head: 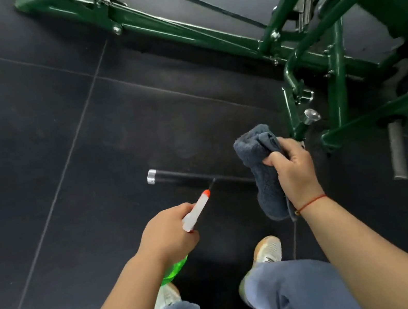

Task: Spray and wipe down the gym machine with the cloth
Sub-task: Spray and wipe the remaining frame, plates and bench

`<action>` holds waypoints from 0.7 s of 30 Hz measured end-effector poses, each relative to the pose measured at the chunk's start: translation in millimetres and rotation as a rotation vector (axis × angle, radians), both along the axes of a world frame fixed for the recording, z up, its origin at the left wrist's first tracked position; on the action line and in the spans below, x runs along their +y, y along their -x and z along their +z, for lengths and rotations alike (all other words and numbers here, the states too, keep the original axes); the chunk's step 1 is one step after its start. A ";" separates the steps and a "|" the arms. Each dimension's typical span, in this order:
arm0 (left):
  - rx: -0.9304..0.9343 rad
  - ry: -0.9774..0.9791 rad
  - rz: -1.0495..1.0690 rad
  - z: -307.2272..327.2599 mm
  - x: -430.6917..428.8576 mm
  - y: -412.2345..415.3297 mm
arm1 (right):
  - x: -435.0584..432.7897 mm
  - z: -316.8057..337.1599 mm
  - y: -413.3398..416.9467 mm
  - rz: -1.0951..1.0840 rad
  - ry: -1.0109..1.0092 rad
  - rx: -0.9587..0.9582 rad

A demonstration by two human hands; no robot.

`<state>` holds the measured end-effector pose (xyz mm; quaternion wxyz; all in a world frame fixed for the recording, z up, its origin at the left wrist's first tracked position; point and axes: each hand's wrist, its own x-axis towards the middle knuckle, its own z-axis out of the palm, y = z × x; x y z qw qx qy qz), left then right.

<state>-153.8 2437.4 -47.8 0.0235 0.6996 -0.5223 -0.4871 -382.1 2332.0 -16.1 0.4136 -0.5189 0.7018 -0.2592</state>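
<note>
Dark rubber floor tiles (29, 130) with thin pale seams fill most of the view. A black handle (182, 176) with a silver end cap (151, 176) juts out over them, and it belongs to the green gym machine (204, 37), whose painted tubes run above and to the right of it.

Just below the handle, the left hand (168, 234) has its grip closed round the neck of the spray bottle (196, 210). The white head and orange nozzle tip (206, 193) point up at the handle's middle, close to it. The bottle's green body (175, 271) shows under the wrist.

At the handle's right end, the right hand (295, 168) has its grip curled round a folded grey cloth (255, 156). One end of the cloth stands above the fist and the other hangs below it, covering the inner end of the handle. A red string (312, 202) circles that wrist.

Right of the cloth are a chrome knob (312, 115) and, farther out, a knurled steel peg (397, 150). Below the handle are blue jeans (289, 289) and a pale shoe (267, 250).
</note>
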 end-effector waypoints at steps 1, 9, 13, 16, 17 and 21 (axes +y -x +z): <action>-0.016 0.003 0.013 -13.0 -1.0 1.3 | -4.3 -10.3 -1.4 0.065 0.026 0.027; -0.053 0.045 0.050 -102.4 1.1 -8.1 | -46.6 -71.9 -44.5 0.433 0.035 0.111; -0.048 0.159 0.086 -125.3 3.8 -20.2 | -56.3 -92.8 -65.8 0.661 -0.053 0.193; -0.025 0.289 0.153 -133.1 8.4 -22.6 | -54.5 -103.2 -66.9 0.716 -0.034 0.289; -0.019 0.326 0.164 -135.5 7.4 -22.4 | -54.9 -105.0 -64.8 0.695 -0.018 0.283; -0.008 0.420 0.181 -127.9 1.5 -15.0 | -49.6 -108.0 -57.7 0.620 0.075 0.299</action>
